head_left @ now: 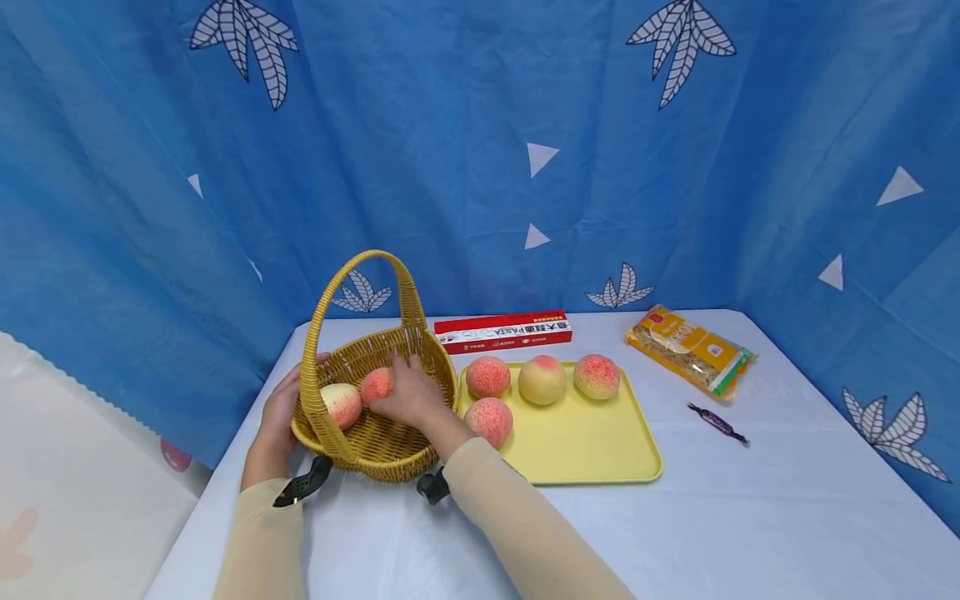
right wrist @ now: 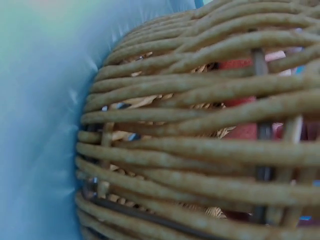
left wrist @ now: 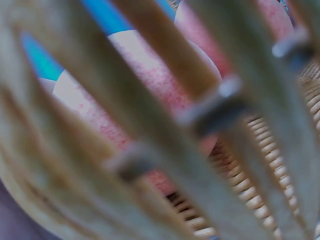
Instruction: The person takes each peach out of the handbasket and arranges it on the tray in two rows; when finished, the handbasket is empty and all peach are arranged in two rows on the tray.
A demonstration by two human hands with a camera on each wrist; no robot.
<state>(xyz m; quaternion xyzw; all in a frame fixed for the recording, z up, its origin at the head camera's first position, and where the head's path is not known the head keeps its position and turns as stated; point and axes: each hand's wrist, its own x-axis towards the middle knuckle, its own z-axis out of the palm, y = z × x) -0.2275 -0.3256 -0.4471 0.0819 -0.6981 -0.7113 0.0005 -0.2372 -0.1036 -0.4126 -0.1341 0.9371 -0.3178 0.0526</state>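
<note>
Hands apart: left hand [head_left: 281, 410] holds the basket [head_left: 393, 471] by its left side, right hand [head_left: 411, 396] is inside it, looks closed around a peach [head_left: 377, 385], other peach [head_left: 341, 405] just left of that. To do it well: brace with the left hand, grip softly, don't bump the other peach or tip the basket. Right of the right hand: tray [head_left: 581, 442] with four peaches [head_left: 542, 381]. Farther out: box [head_left: 502, 332] behind the tray, bag [head_left: 690, 350] and candy [head_left: 717, 423] farthest right on the tabletop [head_left: 787, 500].
</note>
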